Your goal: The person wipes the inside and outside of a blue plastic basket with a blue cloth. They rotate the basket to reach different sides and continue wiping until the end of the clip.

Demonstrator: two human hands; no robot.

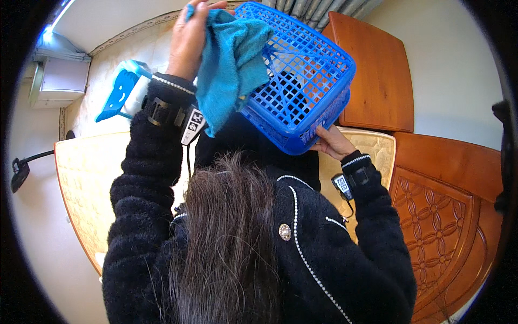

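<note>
A blue plastic basket with grid-like openings is held up, tilted, in front of my body. My right hand grips its near right corner, with the fingers partly hidden behind the edge. At the upper left, my left hand holds a teal cloth. The cloth hangs down in folds and lies against the basket's left side. Part of the left hand's fingers is cut off by the picture's upper edge. Some dark clothing shows through the grid.
A wooden bedside cabinet stands beyond the basket to the right. A carved wooden headboard and a pale yellow mattress surround me. On the floor at the left is a blue and white stool. Grey curtains hang at the top.
</note>
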